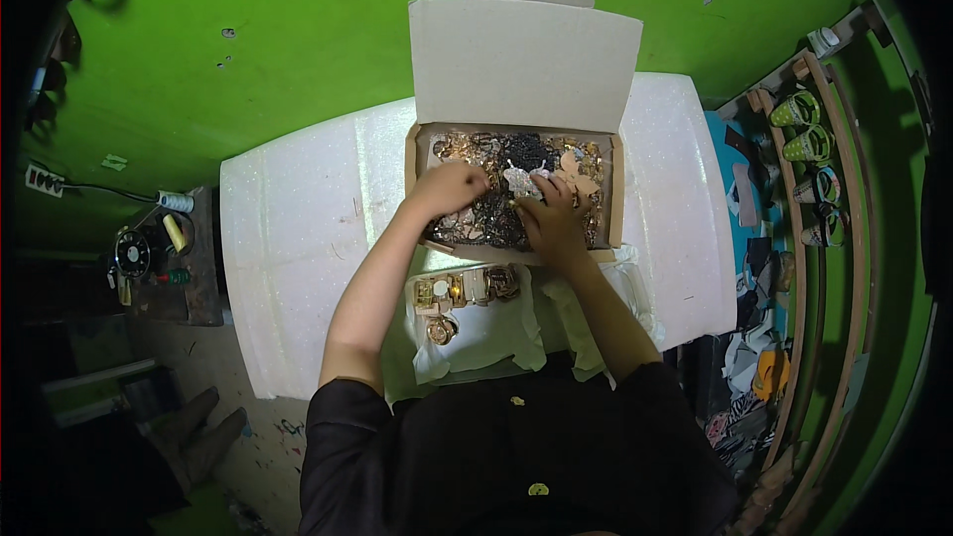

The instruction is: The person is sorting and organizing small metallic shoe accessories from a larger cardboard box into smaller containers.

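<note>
An open cardboard box [617, 194] stands on the white table, filled with dark beaded chains [526, 151], gold-coloured trinkets and pale ornaments. My left hand [449, 189] reaches into its left half, fingers curled together at the chains; what they hold, if anything, is hidden. Over the right half, my right hand [556, 223] has its fingers spread apart and pointing down among the pieces. Its fingertips are at a silvery butterfly-shaped ornament [522, 181]. A beige butterfly-like piece [578, 171] lies just to the right of it.
The box's lid [526, 65] stands raised against the green wall. Nearer me, a white-lined tray [486, 342] holds several gold-coloured pieces [457, 290]; more white wrapping [625, 288] lies to its right. A wooden rack [794, 337] with sandals is at right, a small fan [132, 253] at left.
</note>
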`<action>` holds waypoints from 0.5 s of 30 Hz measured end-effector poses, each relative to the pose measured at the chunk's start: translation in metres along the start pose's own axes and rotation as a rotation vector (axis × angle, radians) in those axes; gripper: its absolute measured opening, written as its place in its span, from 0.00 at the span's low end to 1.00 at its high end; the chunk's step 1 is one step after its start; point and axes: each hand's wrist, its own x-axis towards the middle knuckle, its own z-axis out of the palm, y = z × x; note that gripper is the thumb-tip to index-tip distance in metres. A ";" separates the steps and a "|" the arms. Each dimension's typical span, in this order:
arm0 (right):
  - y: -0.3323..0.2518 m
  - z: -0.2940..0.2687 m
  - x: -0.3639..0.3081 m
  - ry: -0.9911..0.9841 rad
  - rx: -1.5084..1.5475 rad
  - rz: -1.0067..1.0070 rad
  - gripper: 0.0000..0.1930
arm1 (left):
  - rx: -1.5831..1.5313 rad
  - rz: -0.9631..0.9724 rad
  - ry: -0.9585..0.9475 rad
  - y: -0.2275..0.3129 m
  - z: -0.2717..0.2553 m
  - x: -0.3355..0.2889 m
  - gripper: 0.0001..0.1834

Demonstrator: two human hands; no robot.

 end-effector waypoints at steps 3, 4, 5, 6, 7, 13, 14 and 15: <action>0.010 0.003 0.008 -0.385 -0.076 -0.088 0.08 | 0.196 -0.099 0.333 -0.012 0.009 0.016 0.17; 0.010 0.002 0.010 -0.426 -0.105 -0.094 0.08 | 0.259 -0.086 0.473 -0.016 0.014 0.023 0.20; 0.011 0.001 0.012 -0.468 -0.134 -0.099 0.08 | 0.257 -0.087 0.476 -0.022 0.019 0.028 0.20; 0.013 0.000 0.010 -0.471 -0.137 -0.098 0.08 | 0.353 -0.075 0.503 -0.022 0.024 0.031 0.22; 0.015 0.000 0.008 -0.438 -0.190 -0.109 0.08 | 0.449 -0.064 0.529 -0.023 0.028 0.033 0.25; 0.010 -0.021 0.001 -0.414 -0.166 -0.026 0.09 | 0.465 -0.050 0.545 -0.025 0.036 0.037 0.25; 0.007 -0.023 0.000 -0.446 -0.161 0.017 0.09 | 0.456 0.050 0.558 -0.025 0.037 0.036 0.24; 0.007 -0.023 -0.002 -0.448 -0.162 0.017 0.09 | 0.454 0.050 0.557 -0.021 0.037 0.036 0.24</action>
